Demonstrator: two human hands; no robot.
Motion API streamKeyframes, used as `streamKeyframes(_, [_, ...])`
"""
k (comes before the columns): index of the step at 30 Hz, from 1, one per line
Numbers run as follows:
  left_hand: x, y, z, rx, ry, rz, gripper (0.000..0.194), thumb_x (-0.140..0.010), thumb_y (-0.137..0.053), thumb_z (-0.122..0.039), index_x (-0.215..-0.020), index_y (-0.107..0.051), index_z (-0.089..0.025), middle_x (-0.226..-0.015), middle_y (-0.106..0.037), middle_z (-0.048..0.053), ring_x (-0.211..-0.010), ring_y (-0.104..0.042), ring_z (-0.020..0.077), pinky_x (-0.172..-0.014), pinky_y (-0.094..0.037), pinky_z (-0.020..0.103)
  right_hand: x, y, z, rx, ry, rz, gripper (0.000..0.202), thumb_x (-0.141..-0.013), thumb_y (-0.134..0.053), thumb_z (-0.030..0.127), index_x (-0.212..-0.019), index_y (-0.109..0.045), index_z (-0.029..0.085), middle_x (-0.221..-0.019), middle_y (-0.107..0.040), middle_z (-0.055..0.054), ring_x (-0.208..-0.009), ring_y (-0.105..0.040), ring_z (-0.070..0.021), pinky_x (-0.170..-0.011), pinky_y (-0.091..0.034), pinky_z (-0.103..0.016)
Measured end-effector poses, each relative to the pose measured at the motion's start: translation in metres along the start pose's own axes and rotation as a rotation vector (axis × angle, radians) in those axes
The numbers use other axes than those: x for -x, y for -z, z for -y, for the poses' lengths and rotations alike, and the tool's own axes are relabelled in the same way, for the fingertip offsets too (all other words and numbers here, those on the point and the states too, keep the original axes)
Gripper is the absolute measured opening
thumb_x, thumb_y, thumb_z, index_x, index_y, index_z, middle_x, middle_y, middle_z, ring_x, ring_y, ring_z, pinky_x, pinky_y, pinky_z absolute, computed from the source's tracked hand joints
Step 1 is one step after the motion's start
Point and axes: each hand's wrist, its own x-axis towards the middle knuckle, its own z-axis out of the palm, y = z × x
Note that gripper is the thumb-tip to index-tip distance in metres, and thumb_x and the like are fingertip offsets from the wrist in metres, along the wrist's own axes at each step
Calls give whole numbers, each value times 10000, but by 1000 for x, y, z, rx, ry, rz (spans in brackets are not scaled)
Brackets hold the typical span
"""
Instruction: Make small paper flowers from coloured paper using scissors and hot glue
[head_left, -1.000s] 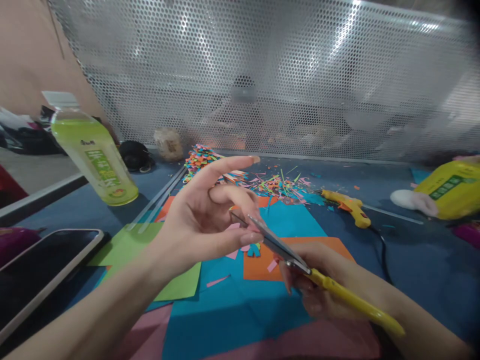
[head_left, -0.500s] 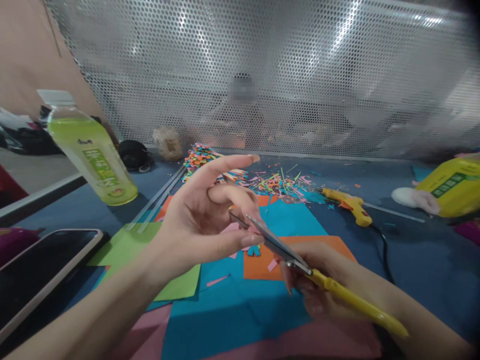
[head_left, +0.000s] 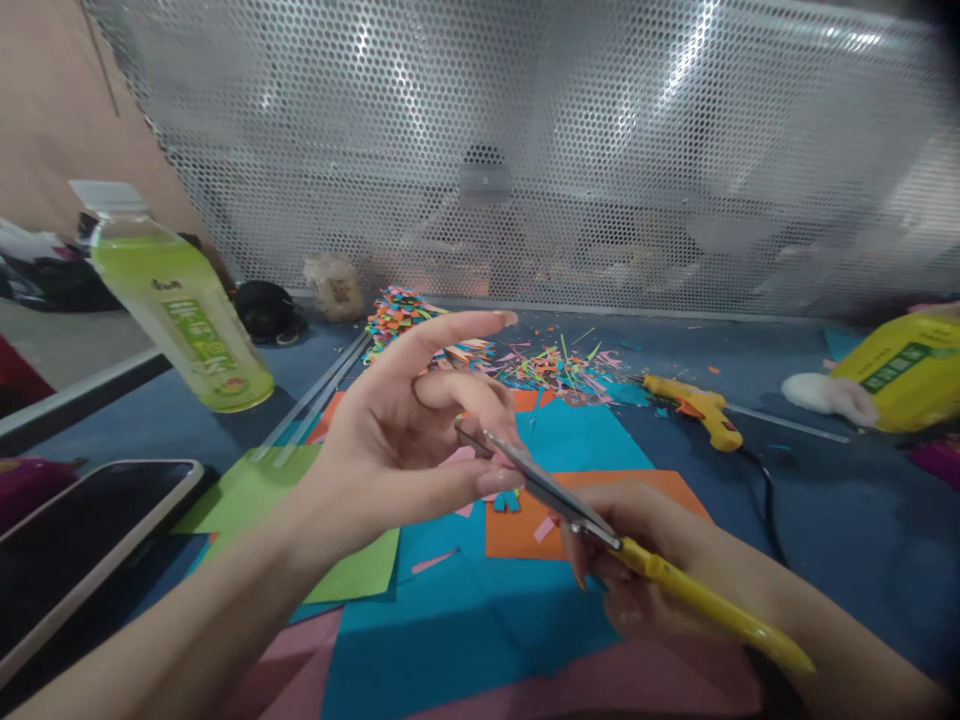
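My right hand [head_left: 637, 550] holds yellow-handled scissors [head_left: 675, 585], whose parted blades point up and left to my left fingertips. My left hand [head_left: 420, 430] has its thumb and a finger pinched around a small pink piece, mostly hidden by the blades; its index finger stretches out above. Beneath the hands lie blue paper [head_left: 450, 630], orange paper [head_left: 660, 500] and green paper [head_left: 360, 570]. A small blue cut piece [head_left: 507, 501] shows just below my left thumb tip. A pink sliver [head_left: 435, 562] rests on the blue paper.
A green drink bottle [head_left: 195, 320] and a phone [head_left: 82, 540] are at the left. Behind my hands are colourful paper strips [head_left: 397, 315] and loose scraps [head_left: 562, 370]. To the right are a yellow glue gun [head_left: 697, 405] with a black cord and a yellow package [head_left: 915, 370].
The scissor blades have shifted very slightly left at my left fingertips. Both hands otherwise keep nearly the same pose.
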Motion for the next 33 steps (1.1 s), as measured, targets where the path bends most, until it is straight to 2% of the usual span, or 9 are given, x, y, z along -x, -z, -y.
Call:
streamKeyframes(8, [0,1,0,-31,4,-6,568,-625,-671,-148,-1149,-481,-260,-593,-565,-20,-635,-553,165,-516,-450,274,-1,0,4,14,-23,0,274,-715,-613,396,-760,-478,162,-649,-368,43,-525,-322,-45,-460,-304,-172])
streamKeyframes(12, [-1,0,-1,-16,18,6,551,-638,-659,-137,-1148,-478,-243,-593,-556,-25,-632,-542,148,-538,-460,271,0,0,2,-41,-15,-9,283,-721,-605,402,-739,-450,165,-656,-369,42,-527,-342,-43,-455,-297,-167])
streamKeyframes(19, [-1,-1,-3,-26,4,12,531,-637,-655,-133,-1131,-496,-247,-571,-541,-31,-614,-543,146,-545,-470,274,1,1,0,25,7,-21,259,-727,-601,381,-739,-459,164,-673,-375,34,-558,-364,-56,-479,-307,-181])
streamKeyframes(26, [-2,-1,-3,-38,-3,11,530,-634,-659,-134,-1125,-501,-256,-574,-554,-40,-612,-547,140,-548,-476,272,2,1,-2,-7,-20,-24,258,-742,-580,396,-745,-461,168,-673,-379,39,-541,-355,-53,-480,-305,-185])
streamKeyframes(33, [1,0,-4,-34,61,-40,526,-662,-652,-140,-1144,-481,-265,-627,-592,-40,-614,-571,127,-605,-483,269,0,5,-2,42,-52,-11,279,-727,-596,408,-739,-457,166,-649,-381,42,-528,-336,-53,-466,-276,-185])
